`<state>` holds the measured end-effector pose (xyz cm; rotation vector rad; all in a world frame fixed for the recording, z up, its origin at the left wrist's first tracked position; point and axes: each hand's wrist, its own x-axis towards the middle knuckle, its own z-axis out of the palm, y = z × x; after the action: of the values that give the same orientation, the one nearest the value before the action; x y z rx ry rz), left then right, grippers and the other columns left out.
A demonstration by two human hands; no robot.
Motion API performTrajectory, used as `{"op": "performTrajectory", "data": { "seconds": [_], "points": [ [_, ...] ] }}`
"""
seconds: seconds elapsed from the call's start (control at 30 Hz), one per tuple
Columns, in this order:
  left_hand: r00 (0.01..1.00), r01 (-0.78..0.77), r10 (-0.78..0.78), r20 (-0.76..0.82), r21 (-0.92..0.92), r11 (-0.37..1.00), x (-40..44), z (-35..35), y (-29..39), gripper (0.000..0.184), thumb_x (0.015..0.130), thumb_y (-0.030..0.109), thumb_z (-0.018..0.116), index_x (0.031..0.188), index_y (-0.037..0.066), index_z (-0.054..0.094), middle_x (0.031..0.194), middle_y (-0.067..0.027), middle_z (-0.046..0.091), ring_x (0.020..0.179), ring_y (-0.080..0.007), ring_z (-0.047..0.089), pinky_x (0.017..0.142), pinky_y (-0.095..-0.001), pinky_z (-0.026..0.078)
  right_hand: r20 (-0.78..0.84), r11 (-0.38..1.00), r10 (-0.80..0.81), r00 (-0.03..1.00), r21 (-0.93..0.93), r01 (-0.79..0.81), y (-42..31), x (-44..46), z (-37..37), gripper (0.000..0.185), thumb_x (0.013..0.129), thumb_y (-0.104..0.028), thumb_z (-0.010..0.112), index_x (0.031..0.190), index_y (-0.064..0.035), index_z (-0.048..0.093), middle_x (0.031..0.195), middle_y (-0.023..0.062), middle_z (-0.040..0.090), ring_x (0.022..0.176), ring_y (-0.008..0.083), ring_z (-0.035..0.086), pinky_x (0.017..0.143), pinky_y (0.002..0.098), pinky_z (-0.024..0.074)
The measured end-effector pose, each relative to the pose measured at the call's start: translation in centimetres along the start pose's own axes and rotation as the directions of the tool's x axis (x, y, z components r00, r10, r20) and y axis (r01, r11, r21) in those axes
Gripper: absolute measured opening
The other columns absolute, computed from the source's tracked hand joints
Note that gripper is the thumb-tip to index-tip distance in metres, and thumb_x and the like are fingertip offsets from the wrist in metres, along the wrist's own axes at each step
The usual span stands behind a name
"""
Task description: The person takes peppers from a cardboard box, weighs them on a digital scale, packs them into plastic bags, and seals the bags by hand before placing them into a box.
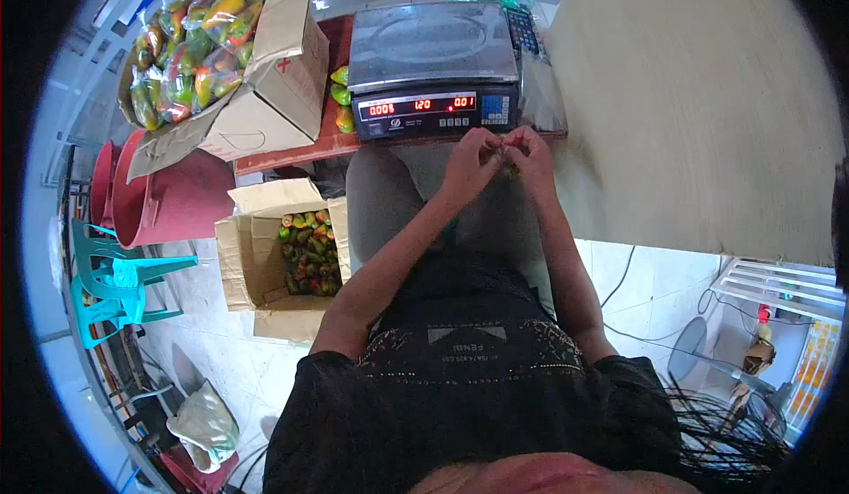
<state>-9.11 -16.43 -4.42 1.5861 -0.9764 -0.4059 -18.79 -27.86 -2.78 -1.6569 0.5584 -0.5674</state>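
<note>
In front of the scale's near edge, my left hand point(478, 160) and my right hand point(529, 156) meet with their fingertips pinched together. What they pinch is too small to make out; a greenish bit point(511, 172) shows just below, between them. The digital scale point(433, 69) stands beyond the hands, its bare metal plate on top and red figures lit on its front. Several green and orange peppers point(341, 96) lie along the scale's left side. Clear plastic point(541, 96) lies by its right side.
A cardboard box point(274, 109) of bagged peppers point(199, 47) stands at upper left. On the floor, an open carton point(239, 264) holds loose peppers point(309, 251). Red tubs point(177, 193) and turquoise chairs point(115, 273) are at left. A pale tabletop point(699, 122) spans the right.
</note>
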Motion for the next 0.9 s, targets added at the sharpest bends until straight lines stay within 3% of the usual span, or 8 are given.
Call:
{"op": "performTrajectory", "data": {
  "seconds": [0.1,0.17,0.27,0.37,0.47,0.57,0.77,0.9],
  "points": [
    [0.996,-0.084,0.086,-0.031,0.056,0.995,-0.6,0.0,0.6,0.023,0.081,0.002,0.067,0.098,0.003,0.052,0.089,-0.0086,0.057,0.078,-0.0189,0.061,0.070,-0.0320,0.049,-0.069,0.982,-0.062,0.996,-0.183,0.049,1.2,0.2,0.0,0.004,0.082,-0.003,0.062,0.083,-0.0027,0.058,0.075,0.0019,0.060,0.071,0.0086,0.056,0.065,0.0251,0.0465],
    [0.999,0.029,-0.029,-0.015,0.017,0.999,-0.7,0.0,1.9,0.023,0.081,0.002,0.067,0.098,0.003,0.052,0.091,-0.0098,0.055,0.081,-0.0201,0.059,0.070,-0.0332,0.048,-0.075,0.990,0.112,0.991,-0.073,-0.118,0.2,-0.5,0.0,0.004,0.082,-0.002,0.061,0.086,-0.0022,0.059,0.078,0.0032,0.061,0.071,0.0095,0.057,0.066,0.0258,0.0472],
    [0.998,-0.026,0.019,0.054,0.128,0.991,-0.4,0.1,2.1,0.017,0.086,0.006,0.060,0.097,0.002,0.048,0.095,-0.0150,0.052,0.083,-0.0359,0.057,0.071,-0.0424,0.046,-0.107,0.962,-0.164,0.981,-0.239,0.135,0.0,-1.1,-0.3,0.006,0.083,-0.002,0.060,0.089,-0.0011,0.061,0.080,0.0039,0.062,0.072,0.0116,0.058,0.066,0.0267,0.0470],
    [0.992,-0.083,0.061,0.111,0.209,0.974,-0.4,-0.1,3.1,0.014,0.087,0.007,0.057,0.096,0.002,0.046,0.094,-0.0163,0.051,0.084,-0.0389,0.056,0.071,-0.0455,0.045,-0.073,1.000,0.020,0.997,-0.015,-0.021,-0.1,-1.6,-0.6,0.010,0.082,-0.001,0.060,0.092,-0.0005,0.061,0.082,0.0056,0.062,0.072,0.0135,0.058,0.066,0.0287,0.0465],
    [0.987,-0.157,0.145,0.069,0.225,0.962,-0.6,0.0,3.6,0.013,0.087,0.007,0.055,0.096,0.004,0.047,0.093,-0.0161,0.052,0.085,-0.0397,0.056,0.072,-0.0472,0.044,-0.043,0.965,-0.104,0.994,-0.246,0.090,-0.5,-1.4,-0.8,0.012,0.080,0.000,0.060,0.093,-0.0003,0.061,0.081,0.0074,0.060,0.077,0.0171,0.060,0.068,0.0309,0.0477],
    [0.979,-0.199,0.178,0.097,0.288,0.937,-0.4,-0.6,2.8,0.014,0.087,0.004,0.054,0.100,0.004,0.048,0.096,-0.0167,0.053,0.089,-0.0409,0.055,0.072,-0.0447,0.045,0.004,0.823,-0.297,0.955,-0.506,0.259,-0.5,-1.0,-0.5,0.015,0.078,0.000,0.062,0.092,-0.0003,0.061,0.082,0.0111,0.057,0.079,0.0240,0.060,0.070,0.0343,0.0479],
    [0.979,-0.161,0.105,0.174,0.352,0.922,0.2,-2.5,4.5,0.012,0.089,0.010,0.052,0.100,0.006,0.050,0.093,-0.0142,0.055,0.087,-0.0372,0.056,0.074,-0.0445,0.044,0.147,0.899,-0.147,0.978,-0.392,0.194,-4.5,-1.3,-0.8,0.017,0.075,-0.002,0.064,0.091,0.0000,0.060,0.089,0.0160,0.053,0.081,0.0338,0.056,0.074,0.0388,0.0452],
    [0.964,-0.239,0.183,0.193,0.323,0.916,-0.3,-2.5,4.3,0.015,0.084,0.007,0.054,0.099,0.007,0.050,0.094,-0.0122,0.055,0.090,-0.0341,0.055,0.077,-0.0441,0.043,0.202,0.826,-0.229,0.952,-0.478,0.300,-2.6,-1.1,-1.1,0.013,0.078,-0.005,0.064,0.087,0.0003,0.057,0.085,0.0146,0.053,0.081,0.0308,0.057,0.070,0.0390,0.0454]
  ]
}}
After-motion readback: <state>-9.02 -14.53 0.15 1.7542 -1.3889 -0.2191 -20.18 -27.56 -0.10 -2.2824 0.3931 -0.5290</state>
